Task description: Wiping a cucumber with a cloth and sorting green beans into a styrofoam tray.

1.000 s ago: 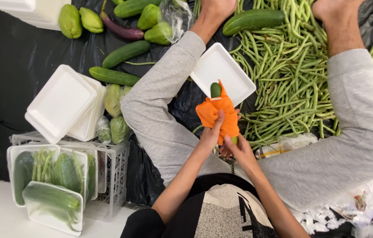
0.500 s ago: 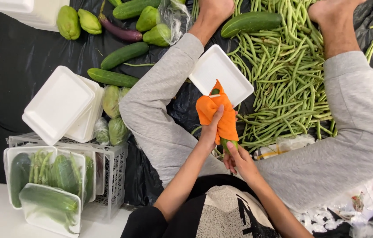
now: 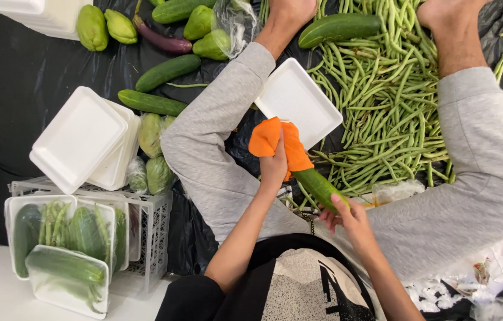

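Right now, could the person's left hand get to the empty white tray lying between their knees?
Probably yes. The left hand is busy gripping an orange cloth around a cucumber, but the white tray lies just beyond it, with nothing between them. The hand would likely need to let go of the cloth first.

Green beans point(image 3: 382, 101) are being spread across black sheeting point(image 3: 20, 95), beside loose cucumbers point(image 3: 165, 72) and chayotes point(image 3: 91, 27). Empty foam trays point(image 3: 79, 139) are being stacked near a white crate point(image 3: 150, 238), against which wrapped vegetable trays point(image 3: 64, 255) are being leaned.
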